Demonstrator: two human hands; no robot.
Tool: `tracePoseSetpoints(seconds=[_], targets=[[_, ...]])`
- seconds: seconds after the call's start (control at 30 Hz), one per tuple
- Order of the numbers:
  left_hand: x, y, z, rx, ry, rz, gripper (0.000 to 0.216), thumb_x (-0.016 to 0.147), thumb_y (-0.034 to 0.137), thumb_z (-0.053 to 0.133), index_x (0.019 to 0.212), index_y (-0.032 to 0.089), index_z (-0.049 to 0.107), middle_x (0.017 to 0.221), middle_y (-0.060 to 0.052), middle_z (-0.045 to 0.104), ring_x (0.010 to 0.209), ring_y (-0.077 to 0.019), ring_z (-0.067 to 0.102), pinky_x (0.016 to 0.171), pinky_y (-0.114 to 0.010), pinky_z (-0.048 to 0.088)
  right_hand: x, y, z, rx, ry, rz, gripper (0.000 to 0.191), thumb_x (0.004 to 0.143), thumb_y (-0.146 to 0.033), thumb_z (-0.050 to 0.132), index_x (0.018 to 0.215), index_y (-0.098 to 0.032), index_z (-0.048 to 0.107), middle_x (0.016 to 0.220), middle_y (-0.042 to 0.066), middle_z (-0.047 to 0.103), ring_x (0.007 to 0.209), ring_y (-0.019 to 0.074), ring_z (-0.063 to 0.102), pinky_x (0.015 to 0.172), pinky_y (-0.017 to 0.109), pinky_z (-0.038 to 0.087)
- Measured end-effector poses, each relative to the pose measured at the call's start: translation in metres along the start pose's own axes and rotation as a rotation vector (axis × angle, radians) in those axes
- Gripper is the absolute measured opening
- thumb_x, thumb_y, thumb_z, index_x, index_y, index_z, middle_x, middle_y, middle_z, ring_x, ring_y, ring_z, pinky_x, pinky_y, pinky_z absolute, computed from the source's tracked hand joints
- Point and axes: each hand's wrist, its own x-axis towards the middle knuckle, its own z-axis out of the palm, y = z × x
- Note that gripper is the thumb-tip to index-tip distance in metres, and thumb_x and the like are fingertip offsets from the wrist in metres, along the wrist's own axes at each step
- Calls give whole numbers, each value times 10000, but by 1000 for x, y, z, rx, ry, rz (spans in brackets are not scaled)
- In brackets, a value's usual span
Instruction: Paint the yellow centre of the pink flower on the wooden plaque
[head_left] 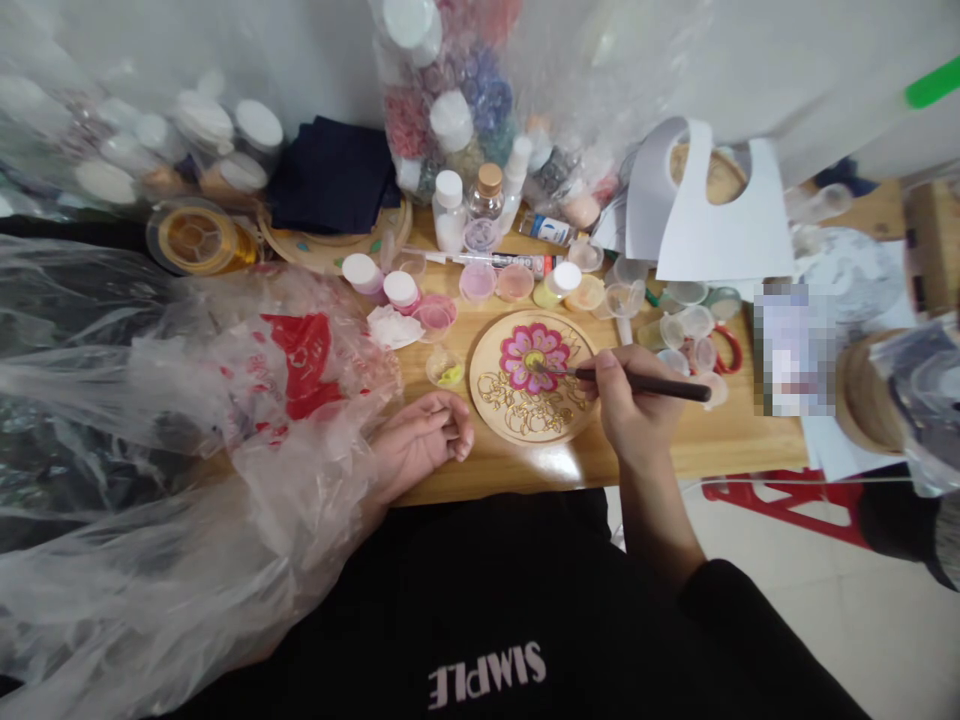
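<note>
The step in hand appears to be colouring the yellow centre of the pink flower (514,372) on the round pale wooden disc (526,395), which lies on the tabletop (465,478) between the hands. The right hand (634,405) grips a slim dark-handled paintbrush (675,387), tip at that centre; the left hand (422,440) rests loosely curled, apparently empty. The next move calls for light, steady strokes inside the outline.

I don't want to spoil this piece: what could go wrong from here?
The right hand holds the brush with its tip at the flower's yellow centre; a slip might smear the pink petals. The left hand rests close to the small cup holding something yellow-green and could knock it. The plastic bag lies against the left wrist and might drag.
</note>
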Motion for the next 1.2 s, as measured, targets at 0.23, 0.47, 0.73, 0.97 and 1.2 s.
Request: tracePoseSetpoints(seconds=[0.23,0.47,0.73,0.97,1.2], targets=[[0,0,0,-15,-9,5,188,858,302,670,940,143,613,756,-31,660,676,-109,606,638,-216,456,1,-1,1,6,-3,-3,283,902,-341,596,674,-196,679,555,-31,600,490,88,541,482,237,406],[0,-1,-1,0,-4,-4,201,857,318,671,939,148,602,750,-27,649,670,-108,595,641,-219,451,0,1,0,3,12,-10,287,904,-341,597,670,-197,681,562,-27,622,487,88,546,479,234,410],[0,-1,-1,-8,-6,6,198,853,314,673,937,146,610,745,-28,646,665,-112,592,631,-223,444,1,5,1,-13,29,8,288,904,-373,594,698,-193,682,602,-14,664,520,102,596,495,242,430],[0,0,0,-21,-7,1,180,864,298,666,943,144,614,753,-32,660,672,-115,596,642,-230,437,2,4,1,-40,34,-5,305,905,-390,585,691,-192,675,584,-16,653,510,101,586,490,243,426],[0,-1,-1,-45,-17,15,184,863,286,662,943,126,620,754,-50,658,671,-121,604,637,-232,440,1,5,0,-43,19,-4,310,907,-404,579,701,-196,681,599,-15,666,507,100,586,489,243,431]])
